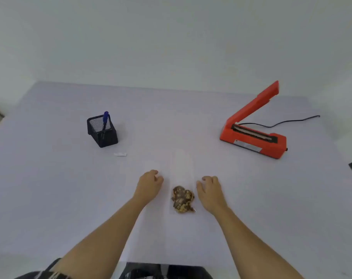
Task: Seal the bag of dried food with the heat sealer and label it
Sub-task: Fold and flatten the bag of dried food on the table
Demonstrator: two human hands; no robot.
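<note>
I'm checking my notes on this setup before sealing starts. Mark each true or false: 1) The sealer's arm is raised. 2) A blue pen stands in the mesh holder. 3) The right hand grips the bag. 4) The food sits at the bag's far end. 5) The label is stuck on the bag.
1) The heat sealer has its arm raised: true.
2) A blue pen stands in the mesh holder: true.
3) False: the right hand rests beside the bag, as does the left hand.
4) False: the dried food lies at the near end.
5) False: the label lies on the table near the holder.
</note>
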